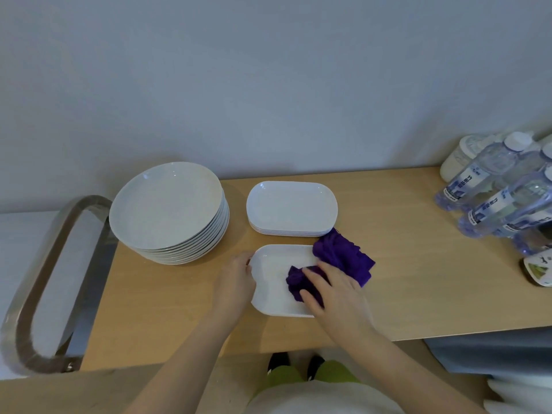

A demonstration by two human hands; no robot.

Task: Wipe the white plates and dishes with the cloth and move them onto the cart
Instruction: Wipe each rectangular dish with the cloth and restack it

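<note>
The right hand [334,289] lies on a purple cloth [337,261], fingers spread and fairly straight, pressing the bunched near part of it down into a white oblong dish [277,285]. The rest of the cloth trails out past the fingertips, beyond the dish's far right corner and onto the wooden table [418,264].

The left hand [236,279] holds the same dish by its left edge — fingers curled over the rim, thumb side toward the far corner. The dish sits flat on the table, between the two hands and close to the near edge.

Just beyond the right hand's fingertips is a short stack of oblong dishes [291,207], its near right corner touching the loose end of the cloth. Beyond the left hand and further out to its left stands a taller stack of round plates [165,204], near the wall.

Well to the left of the left hand, past the end of the table, is the metal handle of a cart [44,279], a rounded loop of flat steel; the cart's shelf cannot be made out.

Far to the right of the right hand, at the table's back corner, lie several water bottles [493,186] — clear, with white caps — with a white jar [457,159] behind them.
</note>
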